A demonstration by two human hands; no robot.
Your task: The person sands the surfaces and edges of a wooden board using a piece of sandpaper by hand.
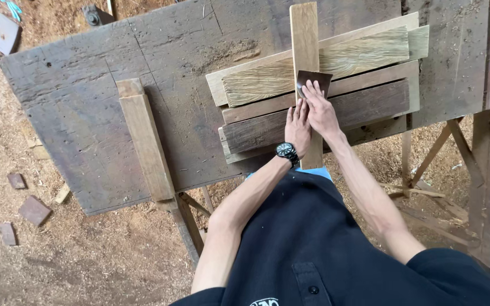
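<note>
Hands pressed flat, left hand point(297, 126) beside right hand point(320, 109), pinning thin stiff scraper point(313, 81) onto upright slat point(305, 68) crossing stacked boards point(319, 107); likely light, sharp-edged, best gripped by its sides.

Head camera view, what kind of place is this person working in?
Most likely a rough woodworking shop or sawmill yard. A worn plank workbench holds stacked boards, sawdust covers the ground, and both hands press a dark sanding sheet onto a narrow upright plank.

Loose plank point(146, 141), sawdust floor point(86, 255)
</note>
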